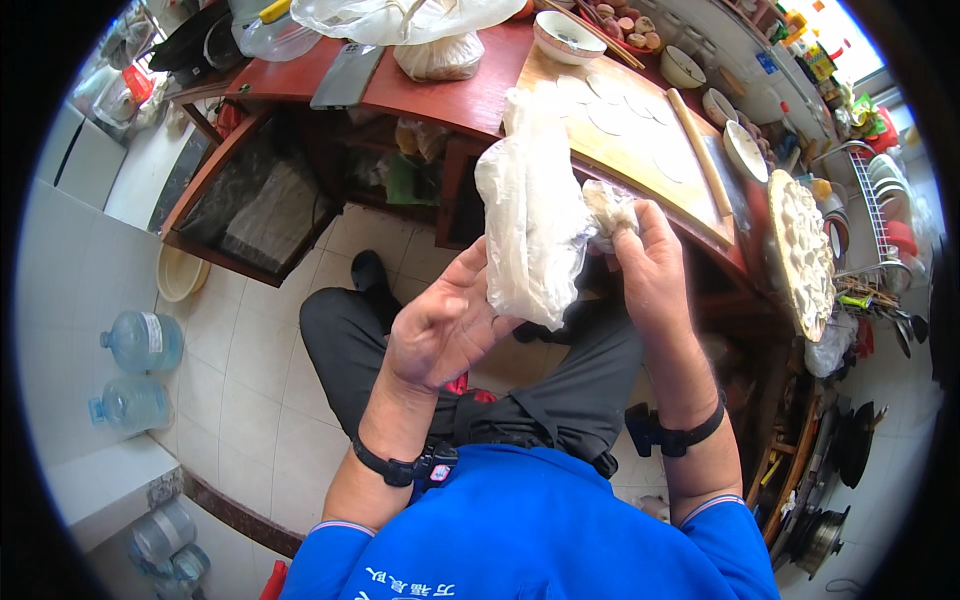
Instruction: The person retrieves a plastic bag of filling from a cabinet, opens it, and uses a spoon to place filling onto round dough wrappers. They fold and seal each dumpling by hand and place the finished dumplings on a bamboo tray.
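A whitish plastic bag (532, 225) hangs in front of me above my lap. Its contents cannot be made out. My left hand (450, 322) supports it from the left, palm turned up, with the fingers partly hidden behind it. The bag's gathered, crumpled end (607, 210) is pinched between the thumb and fingers of my right hand (652, 259). Beyond the bag lies a wooden board (637, 161) with several thin round dough wrappers (606, 118). A wooden rolling pin (701, 154) rests along the board's right side.
A round tray of dumplings (799, 255) stands at right. The red table (442, 97) bears a phone (349, 75), a tied bag (439, 56) and a bowl (568, 37). An open cabinet door (251, 199) juts out at left. Water bottles (142, 341) line the left wall.
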